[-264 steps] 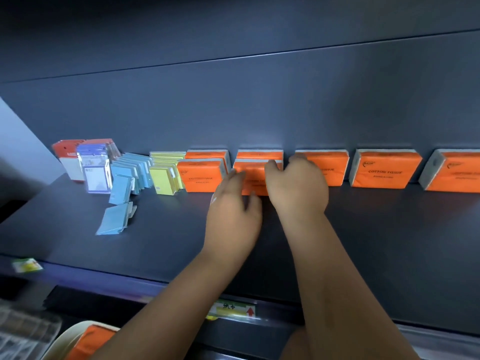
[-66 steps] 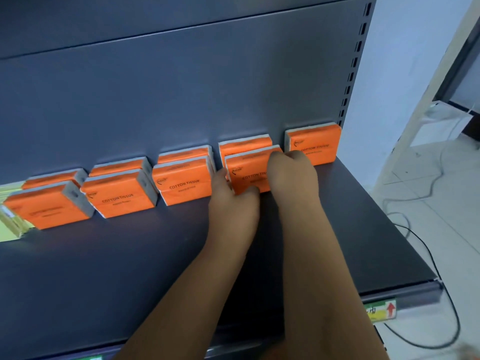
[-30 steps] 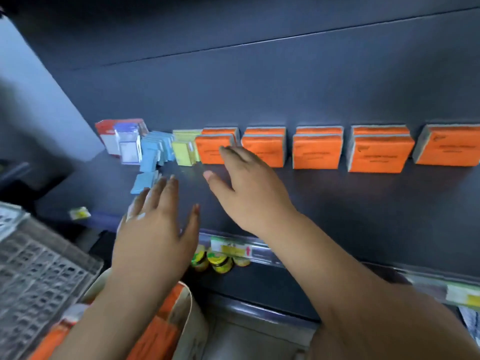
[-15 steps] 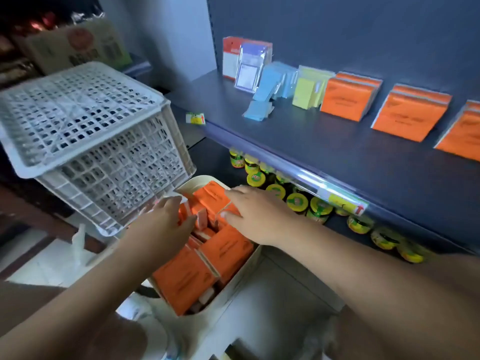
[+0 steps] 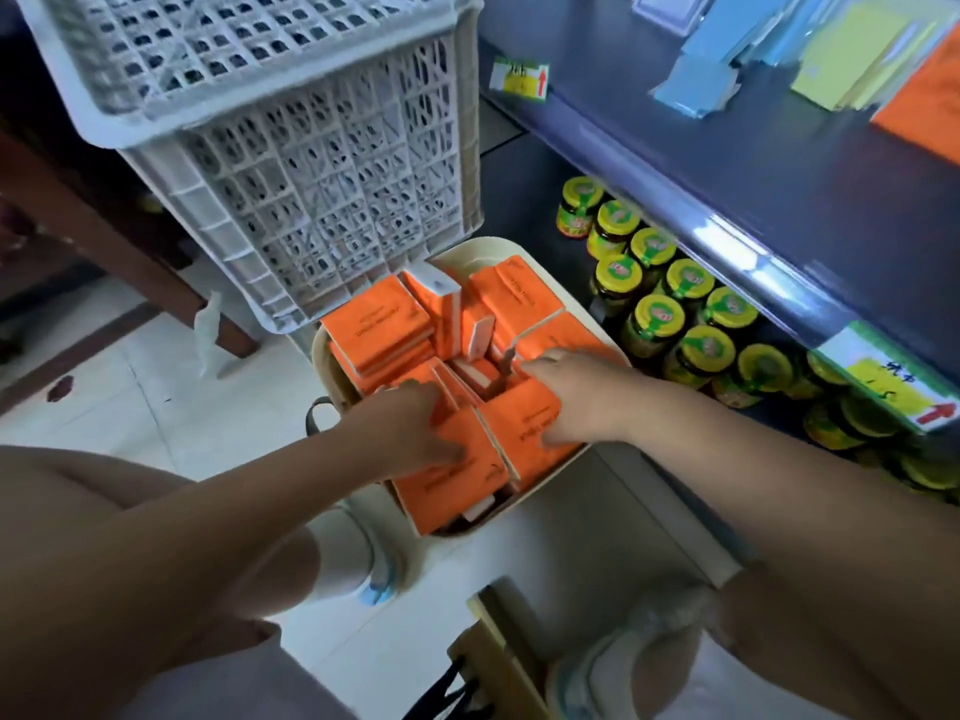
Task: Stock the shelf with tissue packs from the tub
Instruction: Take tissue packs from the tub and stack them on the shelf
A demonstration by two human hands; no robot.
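Where L grip [image 5: 410, 423] pinches, R grip [image 5: 576, 397] rests, packs [image 5: 467, 478] lie face-up, diagonal.

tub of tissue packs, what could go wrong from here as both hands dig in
1. The packs lie jumbled in the tub. The left hand and right hand dig among them, so lifting one might drag a neighbour out.
2. The crate sits right at the tub's far rim; a rising arm may bump it.
3. The jars stand close beside the tub; a swinging pack could knock one.
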